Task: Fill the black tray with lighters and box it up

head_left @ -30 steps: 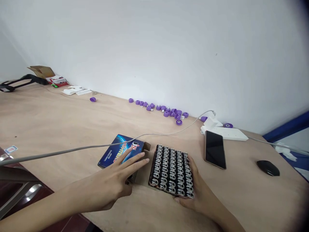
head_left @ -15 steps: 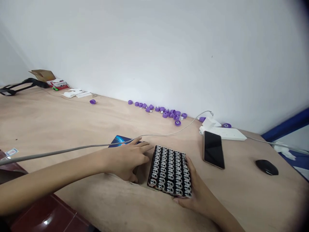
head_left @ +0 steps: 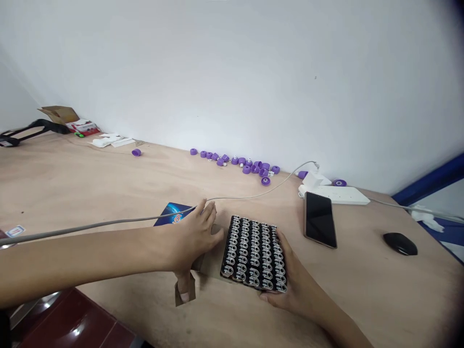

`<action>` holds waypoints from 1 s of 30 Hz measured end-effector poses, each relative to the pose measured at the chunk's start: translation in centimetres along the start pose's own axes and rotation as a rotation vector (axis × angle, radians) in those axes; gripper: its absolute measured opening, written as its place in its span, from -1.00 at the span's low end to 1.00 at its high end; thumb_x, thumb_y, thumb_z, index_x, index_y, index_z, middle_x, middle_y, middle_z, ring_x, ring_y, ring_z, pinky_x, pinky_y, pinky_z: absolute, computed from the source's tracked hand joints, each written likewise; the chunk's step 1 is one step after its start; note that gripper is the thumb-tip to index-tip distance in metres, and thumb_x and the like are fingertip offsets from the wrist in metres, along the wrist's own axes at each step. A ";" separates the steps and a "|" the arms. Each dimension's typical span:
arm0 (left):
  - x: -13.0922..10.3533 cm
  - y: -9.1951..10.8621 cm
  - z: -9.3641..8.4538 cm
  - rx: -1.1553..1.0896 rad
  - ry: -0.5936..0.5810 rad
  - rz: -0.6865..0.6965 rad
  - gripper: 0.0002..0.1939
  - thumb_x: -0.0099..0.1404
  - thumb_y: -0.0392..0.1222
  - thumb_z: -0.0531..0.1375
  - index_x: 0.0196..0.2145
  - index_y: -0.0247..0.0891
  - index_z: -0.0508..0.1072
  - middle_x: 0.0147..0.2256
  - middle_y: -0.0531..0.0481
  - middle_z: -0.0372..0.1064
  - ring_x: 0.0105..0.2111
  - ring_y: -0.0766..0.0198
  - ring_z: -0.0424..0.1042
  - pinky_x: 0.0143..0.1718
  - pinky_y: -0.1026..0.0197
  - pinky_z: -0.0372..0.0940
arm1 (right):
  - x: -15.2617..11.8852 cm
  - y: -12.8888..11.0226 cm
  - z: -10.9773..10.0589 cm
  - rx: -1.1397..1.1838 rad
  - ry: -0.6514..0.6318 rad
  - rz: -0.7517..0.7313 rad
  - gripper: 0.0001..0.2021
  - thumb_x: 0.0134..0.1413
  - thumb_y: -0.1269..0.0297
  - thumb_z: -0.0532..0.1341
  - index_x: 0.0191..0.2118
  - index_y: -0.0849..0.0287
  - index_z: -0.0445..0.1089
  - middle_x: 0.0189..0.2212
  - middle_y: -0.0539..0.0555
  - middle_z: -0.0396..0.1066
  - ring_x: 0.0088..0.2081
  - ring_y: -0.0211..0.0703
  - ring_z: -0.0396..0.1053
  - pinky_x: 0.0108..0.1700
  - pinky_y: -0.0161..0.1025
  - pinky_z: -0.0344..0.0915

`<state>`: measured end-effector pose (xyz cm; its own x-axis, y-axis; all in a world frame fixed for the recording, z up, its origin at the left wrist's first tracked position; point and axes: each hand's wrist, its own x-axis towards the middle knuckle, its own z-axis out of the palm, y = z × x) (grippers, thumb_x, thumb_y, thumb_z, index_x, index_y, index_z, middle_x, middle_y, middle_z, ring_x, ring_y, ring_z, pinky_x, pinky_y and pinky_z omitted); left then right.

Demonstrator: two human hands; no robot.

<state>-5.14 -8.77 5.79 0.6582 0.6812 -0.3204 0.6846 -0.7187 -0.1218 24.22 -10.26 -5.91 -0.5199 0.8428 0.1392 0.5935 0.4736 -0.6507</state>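
Observation:
My right hand [head_left: 295, 278] grips the right side and near corner of a flat black block [head_left: 255, 253] set with rows of shiny metal loops. It looks low over the wooden table. To its left, my left hand [head_left: 190, 244] is wrapped over a dark blue printed cardboard box [head_left: 168, 212]. Its fingers lie across the far side, while the thumb presses a brown cardboard flap [head_left: 189, 291] at the near side. Most of the box is hidden under this hand. A gap separates the left hand from the block.
A grey cable [head_left: 108, 222] crosses over the left forearm to a white power strip [head_left: 344, 194]. A phone [head_left: 319, 220] and a black mouse [head_left: 400, 243] lie at the right. Several purple caps [head_left: 255, 168] line the wall. An open carton [head_left: 60, 114] stands far left.
My left hand and the box have shifted slightly left, away from the block. The left thumb has moved down, and a brown flap shows under it. My right hand still holds the block.

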 end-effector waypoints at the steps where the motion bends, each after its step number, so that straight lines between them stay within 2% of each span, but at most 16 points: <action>1: 0.1 -0.1 0.3 -0.004 0.016 0.005 0.49 -0.73 0.32 0.49 0.21 -0.44 0.34 0.26 -0.65 0.09 0.27 -0.68 -0.04 0.25 -0.43 -0.25 | 0.0 0.0 0.0 -0.001 0.000 -0.002 0.31 -0.17 0.26 0.42 0.43 0.02 -0.64 0.42 0.36 -0.17 0.38 0.37 -0.04 0.29 0.27 0.10; 3: 0.4 -0.1 1.0 0.001 0.041 0.016 0.47 -0.77 0.29 0.48 0.17 -0.44 0.39 0.23 -0.63 0.17 0.23 -0.71 0.00 0.23 -0.43 -0.22 | 0.0 -0.2 0.0 0.000 -0.001 0.005 0.30 -0.17 0.27 0.42 0.43 0.04 -0.64 0.41 0.37 -0.15 0.38 0.38 -0.02 0.28 0.27 0.11; 7: 1.8 0.6 2.2 0.044 0.047 0.005 0.27 -0.72 0.16 0.50 0.07 -0.38 0.50 0.09 -0.55 0.38 0.11 -0.69 0.17 0.20 -0.44 -0.17 | -0.1 -0.3 -0.2 0.003 -0.014 0.028 0.30 -0.18 0.27 0.42 0.42 0.05 -0.62 0.38 0.40 -0.08 0.35 0.39 0.04 0.25 0.27 0.16; 10: 2.9 1.4 2.3 0.019 0.011 -0.030 0.24 -0.83 0.04 0.53 0.01 -0.30 0.56 -0.01 -0.48 0.47 0.04 -0.69 0.24 0.20 -0.46 -0.19 | 0.0 -0.4 -0.4 -0.003 -0.027 0.014 0.29 -0.17 0.28 0.41 0.42 0.02 -0.64 0.37 0.41 -0.09 0.34 0.41 0.04 0.24 0.28 0.17; 13: 3.2 2.0 1.9 0.011 -0.038 -0.053 0.26 -0.90 -0.04 0.53 -0.01 -0.27 0.57 0.00 -0.46 0.47 0.02 -0.70 0.25 0.20 -0.48 -0.20 | 0.1 -0.4 -0.4 -0.004 -0.029 0.008 0.30 -0.15 0.27 0.41 0.41 0.01 -0.66 0.40 0.40 -0.16 0.37 0.42 -0.03 0.26 0.29 0.14; 16: 2.6 2.4 1.2 0.048 -0.057 -0.051 0.29 -0.83 -0.06 0.56 0.06 -0.35 0.52 0.07 -0.53 0.40 0.05 -0.70 0.25 0.20 -0.48 -0.17 | 0.1 -0.4 -0.3 -0.009 -0.034 0.014 0.31 -0.16 0.27 0.42 0.41 0.00 -0.68 0.40 0.40 -0.17 0.37 0.40 -0.02 0.26 0.29 0.13; 19: 1.7 2.3 0.4 0.048 -0.019 -0.059 0.29 -0.63 -0.02 0.58 0.16 -0.48 0.41 0.13 -0.61 0.32 0.13 -0.67 0.20 0.24 -0.45 -0.17 | 0.1 -0.3 -0.2 -0.001 -0.026 0.013 0.31 -0.17 0.28 0.42 0.41 0.00 -0.67 0.40 0.39 -0.15 0.36 0.38 0.00 0.26 0.29 0.14; 22: 0.2 1.6 -0.4 -0.055 0.047 -0.027 0.31 -0.37 0.14 0.54 0.29 -0.50 0.22 0.25 -0.62 0.14 0.27 -0.59 0.02 0.28 -0.42 -0.20 | 0.0 -0.1 -0.1 0.014 -0.021 0.012 0.30 -0.16 0.25 0.42 0.41 -0.02 -0.65 0.42 0.37 -0.22 0.39 0.38 -0.06 0.28 0.29 0.10; 24: -1.2 0.8 -0.9 -0.198 0.106 0.011 0.28 -0.17 0.27 0.47 0.35 -0.42 0.08 0.31 -0.54 0.05 0.33 -0.47 -0.05 0.30 -0.40 -0.20 | 0.0 0.0 -0.1 0.026 -0.032 0.029 0.31 -0.16 0.22 0.43 0.41 -0.03 -0.65 0.43 0.35 -0.25 0.40 0.38 -0.09 0.29 0.30 0.08; 26: -3.0 -0.2 -0.9 -0.330 0.186 0.005 0.18 0.05 0.30 0.36 0.40 -0.33 -0.05 0.35 -0.47 -0.03 0.36 -0.36 -0.06 0.32 -0.36 -0.16 | -0.1 0.1 -0.2 0.041 -0.051 0.064 0.32 -0.17 0.18 0.45 0.42 -0.03 -0.64 0.43 0.35 -0.24 0.40 0.39 -0.11 0.30 0.33 0.05; 28: -5.0 -1.1 -0.2 -0.426 0.313 -0.083 0.07 0.22 0.30 0.26 0.43 -0.20 -0.17 0.40 -0.37 -0.15 0.38 -0.30 -0.12 0.31 -0.33 -0.07 | -0.2 0.2 -0.2 0.059 -0.074 0.095 0.35 -0.20 0.11 0.48 0.42 -0.01 -0.63 0.43 0.36 -0.22 0.40 0.41 -0.11 0.30 0.35 0.03; 30: -6.8 -1.3 1.1 -0.514 0.456 -0.181 -0.03 0.31 0.20 0.23 0.43 -0.10 -0.23 0.41 -0.27 -0.16 0.37 -0.25 -0.06 0.27 -0.26 0.11 | -0.2 0.4 -0.3 0.067 -0.090 0.104 0.37 -0.21 0.05 0.48 0.43 0.01 -0.63 0.42 0.37 -0.23 0.40 0.43 -0.12 0.31 0.35 0.01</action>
<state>-10.90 -12.62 7.10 0.5087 0.8549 0.1017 0.7829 -0.5085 0.3586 24.72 -10.21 -6.00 -0.5121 0.8589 0.0030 0.6063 0.3640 -0.7071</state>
